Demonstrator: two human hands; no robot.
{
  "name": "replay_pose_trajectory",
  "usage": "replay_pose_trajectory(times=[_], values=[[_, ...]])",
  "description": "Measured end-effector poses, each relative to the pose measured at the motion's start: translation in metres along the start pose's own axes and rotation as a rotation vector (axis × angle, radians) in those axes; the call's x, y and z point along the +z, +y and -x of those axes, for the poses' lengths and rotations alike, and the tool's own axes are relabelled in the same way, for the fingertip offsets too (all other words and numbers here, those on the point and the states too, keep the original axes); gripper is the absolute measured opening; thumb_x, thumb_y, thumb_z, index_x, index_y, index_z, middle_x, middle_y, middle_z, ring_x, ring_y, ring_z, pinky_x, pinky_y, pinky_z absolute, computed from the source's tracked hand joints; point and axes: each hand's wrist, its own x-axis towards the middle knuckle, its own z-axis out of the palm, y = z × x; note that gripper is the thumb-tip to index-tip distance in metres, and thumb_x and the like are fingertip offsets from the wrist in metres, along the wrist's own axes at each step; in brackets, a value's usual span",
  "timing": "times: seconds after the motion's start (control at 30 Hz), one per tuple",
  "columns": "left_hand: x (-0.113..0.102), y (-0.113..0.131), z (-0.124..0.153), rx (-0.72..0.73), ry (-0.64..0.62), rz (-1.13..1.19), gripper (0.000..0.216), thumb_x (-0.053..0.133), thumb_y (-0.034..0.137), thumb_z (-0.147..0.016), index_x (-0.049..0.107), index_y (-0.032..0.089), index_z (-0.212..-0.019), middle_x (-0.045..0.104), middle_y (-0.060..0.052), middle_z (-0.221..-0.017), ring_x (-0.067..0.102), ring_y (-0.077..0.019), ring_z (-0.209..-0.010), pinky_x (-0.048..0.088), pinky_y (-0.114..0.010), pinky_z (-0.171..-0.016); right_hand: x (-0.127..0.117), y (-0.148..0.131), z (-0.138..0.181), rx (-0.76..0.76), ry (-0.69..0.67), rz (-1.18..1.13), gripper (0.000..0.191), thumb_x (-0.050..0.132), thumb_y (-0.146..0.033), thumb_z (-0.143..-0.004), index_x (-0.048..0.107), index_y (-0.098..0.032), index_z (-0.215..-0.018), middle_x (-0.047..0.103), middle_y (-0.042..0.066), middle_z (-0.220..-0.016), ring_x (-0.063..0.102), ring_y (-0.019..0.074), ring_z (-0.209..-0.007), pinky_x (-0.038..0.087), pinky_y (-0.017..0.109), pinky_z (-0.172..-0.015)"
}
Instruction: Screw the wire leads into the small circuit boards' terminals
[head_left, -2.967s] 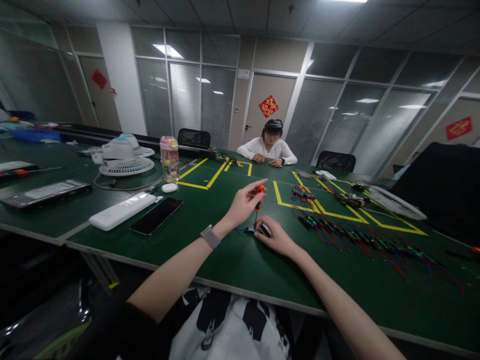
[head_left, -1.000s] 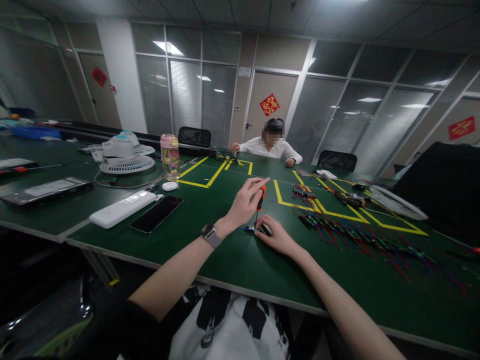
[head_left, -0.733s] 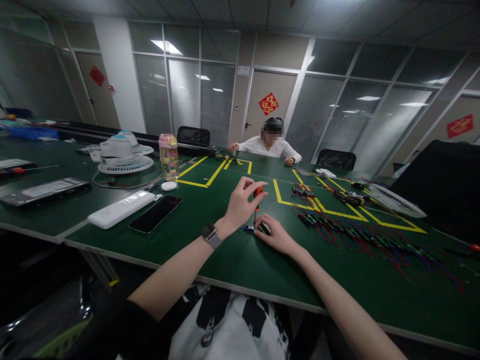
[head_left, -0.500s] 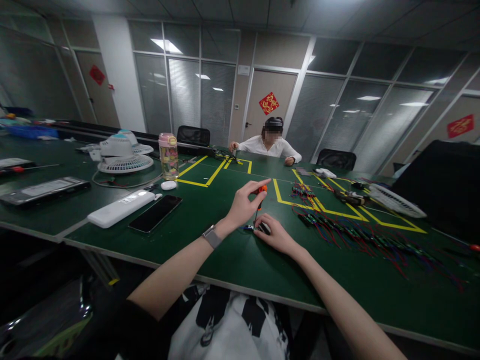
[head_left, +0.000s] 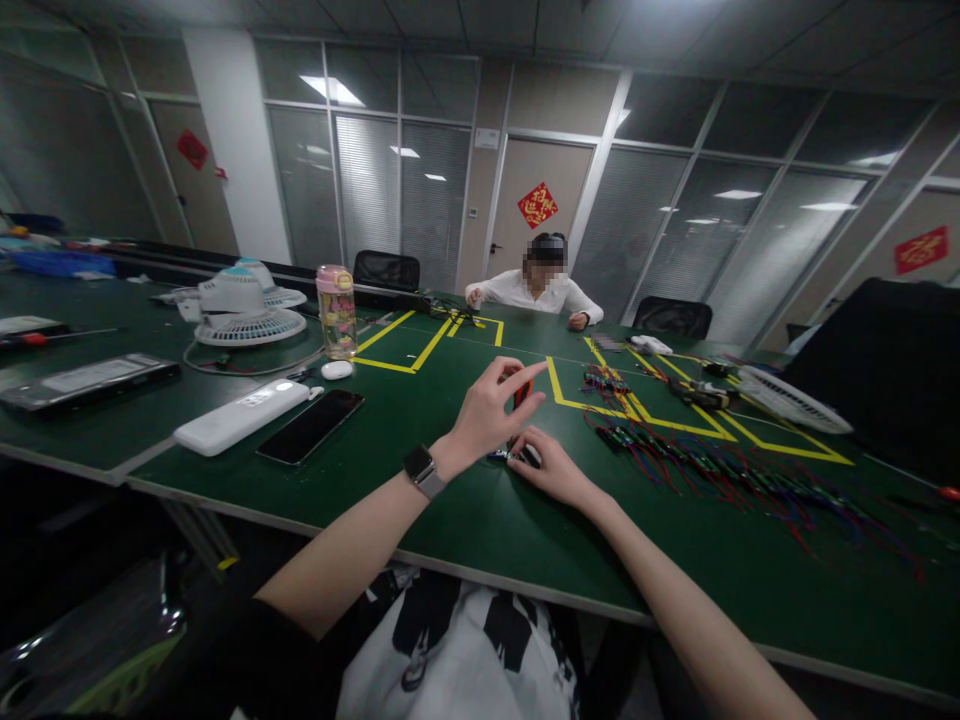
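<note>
My left hand (head_left: 487, 410) pinches the orange handle of a small screwdriver (head_left: 520, 392), held upright with its tip down on a small part (head_left: 504, 457) on the green table (head_left: 450, 500). A watch sits on that wrist. My right hand (head_left: 551, 467) lies on the table just right of the tip, with its fingers curled over the small dark part and pressing it down. Most of the part is hidden under those fingers.
Several bundles of coloured wires (head_left: 705, 470) lie to the right. A black phone (head_left: 311, 426), a white bar-shaped device (head_left: 240, 417), a pink bottle (head_left: 336, 312) and a white fan (head_left: 240, 310) stand at the left. A person in white (head_left: 536, 290) sits across the table.
My left fingers have shifted round the screwdriver handle several times, twisting it in place. The right hand has stayed on the part. The person opposite has moved a hand to the left.
</note>
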Motion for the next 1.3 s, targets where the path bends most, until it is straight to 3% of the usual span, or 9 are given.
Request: replay_pose_trajectory(times=[0.1,0.27,0.37,0.47,0.67,0.83,1.03,1.17,1.3], values=[[0.0008,-0.0017,-0.0014,0.012,-0.012,0.097,0.040,0.036,0.021,-0.095,0.046,0.024,-0.134,0.057,-0.007,-0.115,0.055,-0.0154,-0.106,0.043,-0.030,-0.094,-0.0006,-0.0002,0.0002,0.001,-0.006,-0.005,0.008,0.059,-0.017,-0.078,0.051,-0.019,-0.077,0.059,0.005,-0.093,0.056,0.0195,-0.089,0.044,0.036,-0.083],[0.0005,-0.0041,-0.0012,-0.050,0.066,-0.046,0.034,0.056,0.031,-0.087,0.059,0.023,-0.120,0.057,-0.004,-0.092,0.055,-0.0156,-0.087,0.046,-0.029,-0.083,-0.0008,0.0001,0.0002,0.004,-0.012,-0.008,0.008,0.059,-0.018,-0.078,0.052,-0.019,-0.076,0.059,0.005,-0.094,0.056,0.0200,-0.091,0.044,0.037,-0.084],[-0.0003,-0.0039,-0.0011,-0.059,0.079,-0.057,0.032,0.051,0.033,-0.090,0.060,0.022,-0.119,0.055,-0.006,-0.101,0.054,-0.0171,-0.096,0.044,-0.031,-0.089,-0.0009,-0.0005,0.0001,0.006,-0.013,-0.001,0.009,0.059,-0.018,-0.078,0.051,-0.019,-0.076,0.059,0.006,-0.094,0.057,0.0201,-0.090,0.044,0.036,-0.084],[0.0015,-0.0045,-0.0024,-0.080,0.029,0.141,0.037,0.038,0.024,-0.095,0.052,0.023,-0.130,0.057,-0.007,-0.110,0.055,-0.0153,-0.102,0.043,-0.030,-0.093,-0.0012,-0.0012,0.0002,0.003,-0.013,-0.001,0.008,0.059,-0.018,-0.079,0.052,-0.019,-0.076,0.059,0.006,-0.094,0.057,0.0199,-0.090,0.044,0.036,-0.084],[0.0018,-0.0023,-0.0036,-0.163,0.092,0.177,0.032,0.060,0.028,-0.085,0.063,0.021,-0.116,0.056,-0.003,-0.090,0.054,-0.0132,-0.083,0.046,-0.026,-0.081,-0.0015,-0.0016,0.0005,0.002,-0.009,-0.006,0.009,0.060,-0.017,-0.079,0.052,-0.019,-0.075,0.059,0.006,-0.095,0.057,0.0196,-0.091,0.044,0.036,-0.085],[0.0021,-0.0021,-0.0034,-0.152,0.061,0.278,0.034,0.040,0.025,-0.095,0.058,0.023,-0.123,0.057,-0.005,-0.105,0.055,-0.0142,-0.099,0.043,-0.028,-0.091,-0.0016,-0.0021,0.0004,0.002,-0.012,-0.010,0.008,0.059,-0.018,-0.079,0.052,-0.019,-0.076,0.059,0.006,-0.094,0.056,0.0196,-0.090,0.045,0.037,-0.084],[0.0046,-0.0051,-0.0034,-0.184,0.091,0.297,0.031,0.056,0.029,-0.087,0.063,0.022,-0.117,0.058,-0.004,-0.097,0.056,-0.0131,-0.088,0.047,-0.025,-0.082,-0.0020,-0.0030,0.0002,0.006,-0.009,-0.014,0.009,0.060,-0.018,-0.079,0.052,-0.019,-0.075,0.059,0.005,-0.094,0.057,0.0196,-0.090,0.044,0.037,-0.085],[0.0038,-0.0057,-0.0035,-0.176,0.035,0.322,0.035,0.044,0.024,-0.093,0.057,0.025,-0.125,0.056,-0.005,-0.107,0.055,-0.0139,-0.100,0.044,-0.027,-0.091,-0.0022,-0.0030,0.0004,0.011,-0.015,-0.008,0.008,0.060,-0.019,-0.079,0.052,-0.019,-0.075,0.058,0.005,-0.094,0.056,0.0197,-0.090,0.044,0.037,-0.085],[0.0041,-0.0057,-0.0028,-0.189,0.054,0.289,0.036,0.052,0.025,-0.089,0.057,0.023,-0.124,0.057,-0.004,-0.099,0.056,-0.0131,-0.088,0.047,-0.026,-0.082,-0.0019,-0.0029,0.0003,0.014,-0.017,-0.007,0.008,0.060,-0.018,-0.079,0.052,-0.019,-0.076,0.059,0.006,-0.094,0.056,0.0200,-0.090,0.044,0.037,-0.085]])
